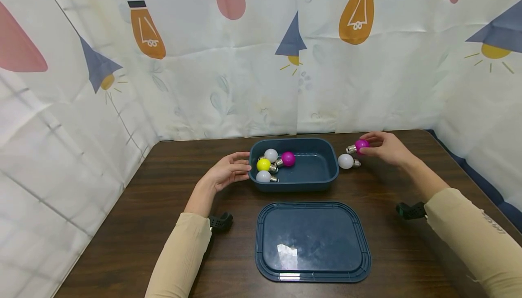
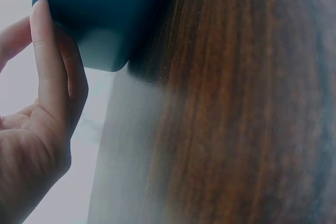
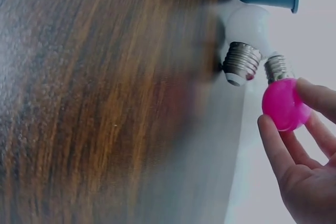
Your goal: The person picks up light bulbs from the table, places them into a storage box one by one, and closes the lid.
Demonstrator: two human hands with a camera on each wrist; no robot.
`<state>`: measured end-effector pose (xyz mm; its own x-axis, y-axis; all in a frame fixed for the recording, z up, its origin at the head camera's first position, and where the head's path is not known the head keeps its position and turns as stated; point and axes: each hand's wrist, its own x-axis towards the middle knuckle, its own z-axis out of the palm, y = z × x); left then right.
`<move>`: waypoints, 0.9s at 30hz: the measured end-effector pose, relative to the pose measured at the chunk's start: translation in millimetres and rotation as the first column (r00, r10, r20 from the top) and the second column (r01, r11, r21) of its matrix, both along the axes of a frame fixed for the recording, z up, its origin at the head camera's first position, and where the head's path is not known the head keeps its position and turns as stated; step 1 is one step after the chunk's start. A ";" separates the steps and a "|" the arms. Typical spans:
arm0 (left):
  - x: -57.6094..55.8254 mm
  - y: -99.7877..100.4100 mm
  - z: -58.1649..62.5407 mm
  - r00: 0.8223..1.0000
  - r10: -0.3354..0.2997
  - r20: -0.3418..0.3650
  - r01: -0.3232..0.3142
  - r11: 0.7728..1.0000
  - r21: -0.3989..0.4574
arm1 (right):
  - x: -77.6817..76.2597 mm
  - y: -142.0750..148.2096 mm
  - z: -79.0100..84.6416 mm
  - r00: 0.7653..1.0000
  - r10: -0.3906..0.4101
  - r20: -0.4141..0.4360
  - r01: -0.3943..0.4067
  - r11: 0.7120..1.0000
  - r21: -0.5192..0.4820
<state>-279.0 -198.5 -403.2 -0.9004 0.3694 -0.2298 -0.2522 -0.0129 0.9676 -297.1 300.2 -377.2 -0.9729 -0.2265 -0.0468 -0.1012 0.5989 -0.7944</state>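
Observation:
Pinched by the globe in my right hand (image 1: 385, 147) is a magenta light bulb (image 1: 361, 146), its metal screw base pointing left. Just below it a white light bulb (image 1: 345, 161) lies on the table beside the bin's right end. My left hand (image 1: 228, 170) touches the left end of the dark blue bin (image 1: 311, 187) with fairly straight fingers; in the left wrist view a fingertip meets the bin (image 2: 100, 24) near its rim. Inside the bin's left half are a yellow bulb (image 1: 263, 165), another magenta bulb (image 1: 288, 158) and two white bulbs (image 1: 271, 155).
A dark blue lid (image 1: 314, 239) lies flat on the brown wooden table (image 1: 134, 243), in front of the bin. Behind the table's back edge hangs a white printed curtain (image 1: 253, 85). Dark bands with devices (image 1: 221, 222) are on both wrists.

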 end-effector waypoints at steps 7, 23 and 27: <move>-1.2 -0.2 -2.7 1.000 0.002 0.004 -0.002 1.000 0.003 | 3.0 -1.9 8.6 0.999 0.016 -0.038 -0.014 0.999 0.036; -2.7 -0.6 -4.9 1.000 0.000 0.001 0.000 1.000 0.007 | 11.9 -15.0 25.1 0.998 0.048 -0.046 -0.047 0.999 0.005; -3.4 -0.8 -4.9 1.000 0.002 0.005 -0.002 1.000 0.012 | 14.4 -20.1 29.9 0.997 0.061 -0.043 -0.061 0.998 -0.007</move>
<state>-282.4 -199.3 -408.1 -0.8999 0.3704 -0.2301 -0.2571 -0.0245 0.9661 -282.6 280.1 -347.3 -0.9582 -0.2859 -0.0029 -0.1718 0.5838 -0.7935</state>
